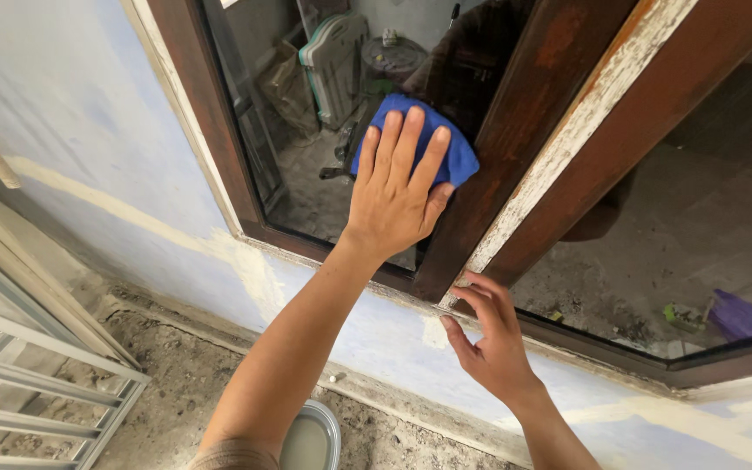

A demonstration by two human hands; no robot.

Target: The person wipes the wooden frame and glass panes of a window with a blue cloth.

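My left hand lies flat, fingers spread, pressing a blue cloth against the glass pane of a dark brown wooden window. My right hand is lower and to the right. Its fingertips rest on the bottom of the window frame, where the peeling white-edged upright meets the sill, and it holds nothing. The cloth sits beside the upright, partly hidden under my left hand.
The pale blue wall has patchy white plaster below the sill. A grey metal grille leans at the lower left on dirty ground. A round grey bowl sits below my left arm. Clutter and a purple item show in the glass.
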